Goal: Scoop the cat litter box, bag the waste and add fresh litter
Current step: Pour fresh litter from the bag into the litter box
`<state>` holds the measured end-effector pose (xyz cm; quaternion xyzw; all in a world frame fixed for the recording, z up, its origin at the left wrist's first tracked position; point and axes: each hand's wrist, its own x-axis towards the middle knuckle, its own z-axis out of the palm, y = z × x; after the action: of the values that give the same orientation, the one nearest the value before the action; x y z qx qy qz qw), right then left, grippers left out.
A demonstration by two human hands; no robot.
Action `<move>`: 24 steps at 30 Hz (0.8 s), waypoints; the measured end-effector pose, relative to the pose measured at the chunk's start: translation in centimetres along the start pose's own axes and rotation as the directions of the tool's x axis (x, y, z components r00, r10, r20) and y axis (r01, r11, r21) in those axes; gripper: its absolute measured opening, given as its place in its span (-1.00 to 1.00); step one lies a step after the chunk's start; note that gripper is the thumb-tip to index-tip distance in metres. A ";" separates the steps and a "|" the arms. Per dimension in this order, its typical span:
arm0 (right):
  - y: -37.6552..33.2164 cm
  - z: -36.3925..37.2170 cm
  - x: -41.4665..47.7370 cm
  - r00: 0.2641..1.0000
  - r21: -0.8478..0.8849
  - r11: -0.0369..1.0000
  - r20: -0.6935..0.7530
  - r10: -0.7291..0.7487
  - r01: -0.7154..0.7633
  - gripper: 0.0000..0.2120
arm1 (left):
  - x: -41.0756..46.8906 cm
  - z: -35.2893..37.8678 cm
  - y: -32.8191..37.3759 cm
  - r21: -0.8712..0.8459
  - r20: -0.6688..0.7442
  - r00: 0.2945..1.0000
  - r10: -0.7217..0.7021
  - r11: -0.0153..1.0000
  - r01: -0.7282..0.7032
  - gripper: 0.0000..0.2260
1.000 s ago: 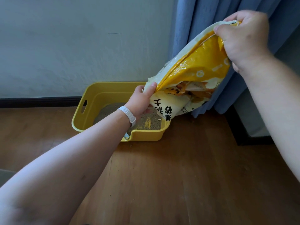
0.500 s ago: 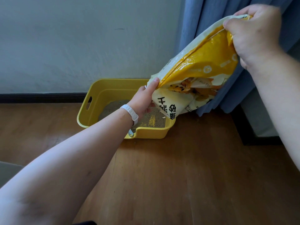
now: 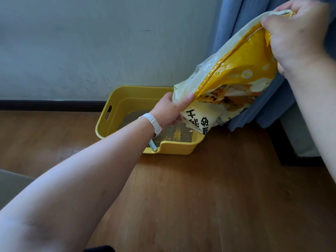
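A yellow litter box (image 3: 125,100) stands on the wood floor against the wall, with grey litter (image 3: 174,133) in its bottom. Over its right end a yellow and cream litter bag (image 3: 234,82) hangs tilted, mouth end down toward the box. My right hand (image 3: 298,35) grips the bag's raised upper end. My left hand (image 3: 170,110), with a white wristband, holds the bag's lower end over the box. A pale blue scoop handle (image 3: 153,145) pokes out over the box's front rim.
A blue curtain (image 3: 236,19) hangs behind the bag at the right. A dark furniture base (image 3: 280,148) stands on the floor to the right of the box. The wood floor (image 3: 200,197) spreads in front. A grey edge (image 3: 11,184) shows at the left.
The view has shifted a little, so box and bag sit further right in the frame. Both hands keep the same hold on the tilted bag.
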<state>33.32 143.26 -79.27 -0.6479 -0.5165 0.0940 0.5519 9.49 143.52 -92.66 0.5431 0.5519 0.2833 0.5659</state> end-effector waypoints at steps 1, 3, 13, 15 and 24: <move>-0.1 0.2 0.1 1.000 0.002 1.000 0.000 -0.010 0.010 -0.72 | 0.0 -0.1 0.1 0.001 0.010 1.000 -0.001 1.000 0.001 -0.46; -0.2 0.6 0.1 1.000 0.007 0.999 0.004 -0.031 0.031 -0.73 | 0.0 -0.3 0.1 -0.030 0.039 0.999 -0.024 0.999 0.025 -0.43; -0.1 1.5 0.6 0.998 0.010 0.998 -0.021 -0.058 0.058 -0.74 | 0.4 -0.2 -0.2 -0.130 0.075 0.995 -0.069 0.988 0.079 -0.45; -0.1 1.5 0.5 0.998 0.016 0.998 -0.010 -0.067 0.067 -0.72 | 0.5 -0.1 -0.3 -0.142 0.086 0.993 -0.086 0.985 0.098 -0.46; -0.3 1.5 0.1 0.995 0.025 0.995 0.015 -0.097 0.097 -0.73 | 0.2 0.2 -0.5 -0.201 0.084 0.990 -0.116 0.971 0.131 -0.50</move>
<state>32.17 144.18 -79.53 -0.6145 -0.5507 0.0788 0.5594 9.55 143.48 -93.23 0.4560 0.5313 0.2836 0.6553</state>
